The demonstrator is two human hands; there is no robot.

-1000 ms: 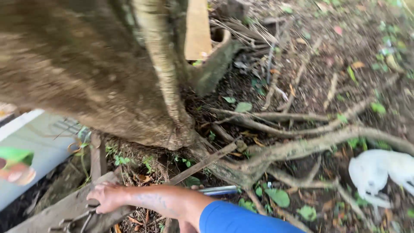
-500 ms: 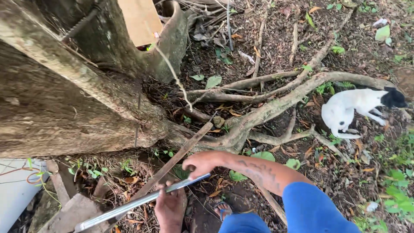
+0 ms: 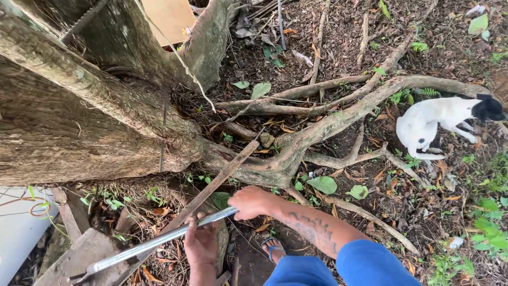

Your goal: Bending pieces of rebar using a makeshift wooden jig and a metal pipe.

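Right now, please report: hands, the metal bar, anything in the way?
Both hands on metal bar. Bar lies across wooden slat by tree roots. White dog sits apart.

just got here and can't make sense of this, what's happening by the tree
A person in blue sleeves crouches at the base of a big tree trunk, holding a long metal bar with both hands. The right hand grips its upper end; the left hand holds it a little lower. The bar slants down to the left over wooden planks and a thin wooden strip. A white dog with a black head lies among the roots to the right.
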